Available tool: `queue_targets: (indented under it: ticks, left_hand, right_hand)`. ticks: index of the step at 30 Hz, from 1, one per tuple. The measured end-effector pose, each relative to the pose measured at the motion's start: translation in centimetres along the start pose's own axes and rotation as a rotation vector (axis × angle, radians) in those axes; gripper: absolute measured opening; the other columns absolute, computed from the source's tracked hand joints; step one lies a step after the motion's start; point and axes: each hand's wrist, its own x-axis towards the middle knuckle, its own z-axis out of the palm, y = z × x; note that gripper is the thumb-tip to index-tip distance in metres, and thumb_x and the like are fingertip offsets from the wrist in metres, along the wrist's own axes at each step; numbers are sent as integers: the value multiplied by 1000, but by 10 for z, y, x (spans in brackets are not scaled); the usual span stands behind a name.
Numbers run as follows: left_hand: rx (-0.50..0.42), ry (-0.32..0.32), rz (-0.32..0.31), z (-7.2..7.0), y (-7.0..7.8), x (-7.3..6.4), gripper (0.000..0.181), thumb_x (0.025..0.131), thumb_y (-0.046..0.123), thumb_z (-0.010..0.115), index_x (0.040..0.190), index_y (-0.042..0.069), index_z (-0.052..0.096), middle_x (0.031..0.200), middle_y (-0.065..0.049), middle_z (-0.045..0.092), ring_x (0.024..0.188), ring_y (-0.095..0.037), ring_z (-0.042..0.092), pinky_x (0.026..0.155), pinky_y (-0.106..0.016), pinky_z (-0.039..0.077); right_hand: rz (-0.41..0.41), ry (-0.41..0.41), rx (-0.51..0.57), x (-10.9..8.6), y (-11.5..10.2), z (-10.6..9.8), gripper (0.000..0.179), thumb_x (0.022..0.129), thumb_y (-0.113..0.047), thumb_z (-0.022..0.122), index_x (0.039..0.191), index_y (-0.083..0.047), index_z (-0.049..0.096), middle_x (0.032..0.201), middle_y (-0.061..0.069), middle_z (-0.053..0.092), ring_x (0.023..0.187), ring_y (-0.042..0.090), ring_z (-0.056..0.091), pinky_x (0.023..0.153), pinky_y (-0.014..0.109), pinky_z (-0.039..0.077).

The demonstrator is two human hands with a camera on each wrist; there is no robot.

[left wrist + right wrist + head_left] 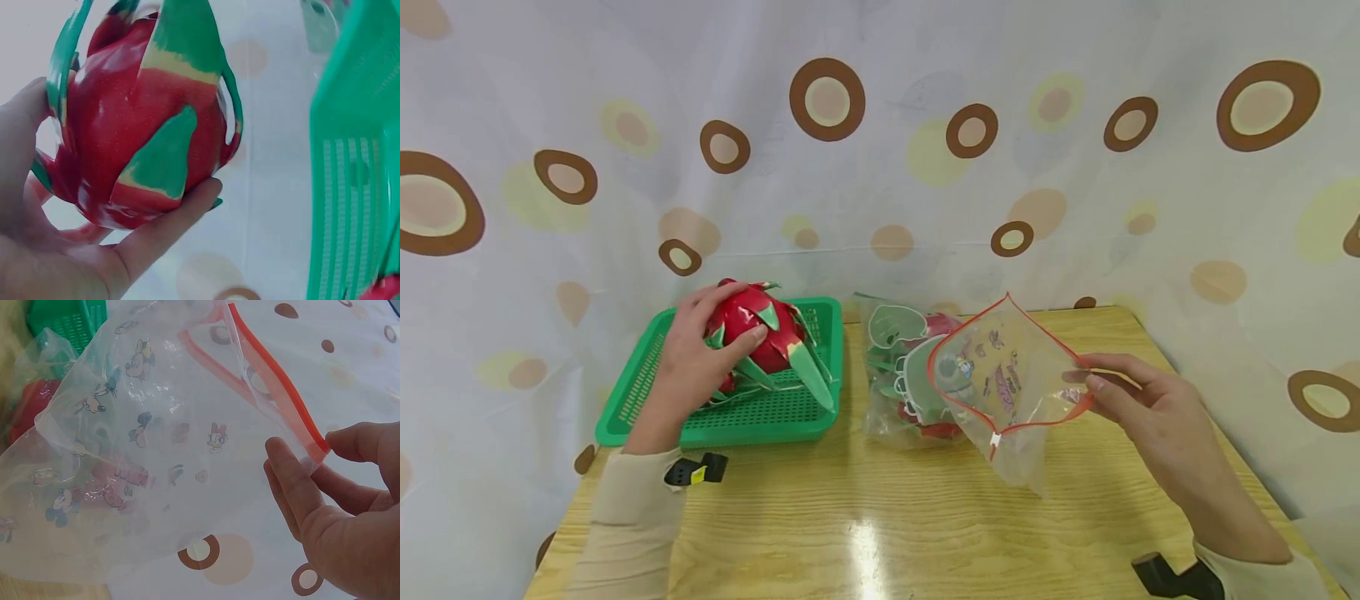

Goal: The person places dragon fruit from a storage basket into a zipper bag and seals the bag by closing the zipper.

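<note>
A red dragon fruit (pixel 747 321) with green, leaf-like scales is gripped by my left hand (pixel 694 354) above the green basket. In the left wrist view, thumb and fingers curl round the dragon fruit (pixel 140 125). My right hand (pixel 1157 425) pinches one corner of a clear zip bag (pixel 1000 375) whose orange-edged mouth gapes wide. Cartoon prints cover the bag (pixel 144 469) in the right wrist view, and its body hangs down above the table.
The green plastic basket (pixel 760 432) stands at the back left, with another red piece (pixel 382 289) inside. Beside it lies a filled clear bag (pixel 887 400) holding red and green things, partly behind the zip bag. A patterned curtain (pixel 880 167) hangs behind the wooden table (pixel 775 525).
</note>
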Motion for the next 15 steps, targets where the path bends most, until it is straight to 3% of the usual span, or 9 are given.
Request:
queue_targets:
  ticks: [15]
  left_hand:
    - [-229,64,206,40,50,1,58,87,32,76,140,38,53,155,4,34,139,-17,36,96,-48,54]
  right_hand:
    - [4,-18,0,0,-1,0,33,99,0,55,129,12,54,116,4,72,107,9,70,87,21,56]
